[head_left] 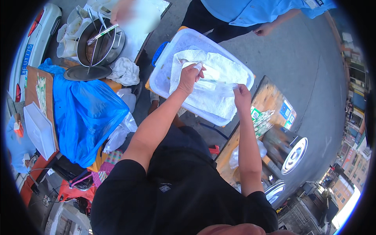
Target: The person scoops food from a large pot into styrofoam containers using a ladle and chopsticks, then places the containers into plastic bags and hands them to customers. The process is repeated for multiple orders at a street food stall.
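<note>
Reaching out over a clear plastic tub (pixel 164 74), both hands are seen closed on a thin clear plastic bag (pixel 213 84) stretched between them. The left hand (pixel 189 77) is curled shut on the bag's near-left end, its fingers also pressing a fold of the white cloth (pixel 227 70) that lines the tub. The right hand (pixel 241 96) is pinched on the bag's other end, just above the tub's near rim. The bag is held just over the cloth, inside the tub's outline. Beyond the hands, another person in a light blue shirt (pixel 250 9) is seen standing at the tub's far side. Well to the left of the left hand, a blue plastic sheet (pixel 86 113) is draped over a stand, and a metal pot (pixel 100 43) with tongs is set further out. To the right of the right hand, a wooden tabletop (pixel 270 98) is seen carrying green-and-white packets (pixel 261 119) and a metal lid (pixel 294 155).
</note>
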A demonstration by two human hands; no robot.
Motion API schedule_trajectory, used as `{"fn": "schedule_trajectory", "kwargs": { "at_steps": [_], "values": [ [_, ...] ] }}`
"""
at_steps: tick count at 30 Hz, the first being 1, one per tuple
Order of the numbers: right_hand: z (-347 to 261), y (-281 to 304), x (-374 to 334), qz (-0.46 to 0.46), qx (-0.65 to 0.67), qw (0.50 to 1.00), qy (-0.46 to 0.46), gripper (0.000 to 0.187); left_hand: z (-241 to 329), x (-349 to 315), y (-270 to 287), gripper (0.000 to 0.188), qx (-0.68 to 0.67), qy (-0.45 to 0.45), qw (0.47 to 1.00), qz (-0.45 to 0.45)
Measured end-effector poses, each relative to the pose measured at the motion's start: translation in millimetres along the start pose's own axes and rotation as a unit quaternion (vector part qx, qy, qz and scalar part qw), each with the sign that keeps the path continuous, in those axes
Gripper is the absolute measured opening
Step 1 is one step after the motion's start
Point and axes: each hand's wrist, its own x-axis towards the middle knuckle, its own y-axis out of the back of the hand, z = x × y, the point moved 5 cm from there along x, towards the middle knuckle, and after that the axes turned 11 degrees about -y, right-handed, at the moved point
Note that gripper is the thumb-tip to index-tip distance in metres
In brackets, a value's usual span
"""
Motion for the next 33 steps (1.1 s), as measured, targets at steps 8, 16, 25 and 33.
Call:
{"fn": "schedule_trajectory", "kwargs": {
  "at_steps": [8, 16, 25, 33],
  "values": [
    [-158.5, -32.2, -69.9, -0.165, 0.262, 0.941, 0.137, 0.014, 7.8, 8.5, 1.1, 0.037, 0.011, 0.026, 0.999, -0.020],
    [-146.6, -122.9, -42.3, -0.157, 0.018, 0.957, 0.242, 0.027, 24.4, 16.0, -4.4, 0.050, 0.064, 0.050, 0.996, -0.024],
    [-121.8, -123.2, 8.7, -0.313, 0.395, 0.861, -0.072, 0.027, 21.5, 12.6, 1.5, 0.037, 0.044, 0.060, 0.976, -0.203],
    [-150.8, -109.2, -14.8, -0.277, 0.215, 0.936, 0.036, 0.034, 1.7, 21.6, 17.5, 0.020, 0.145, 0.077, 0.974, -0.155]
  ]
}}
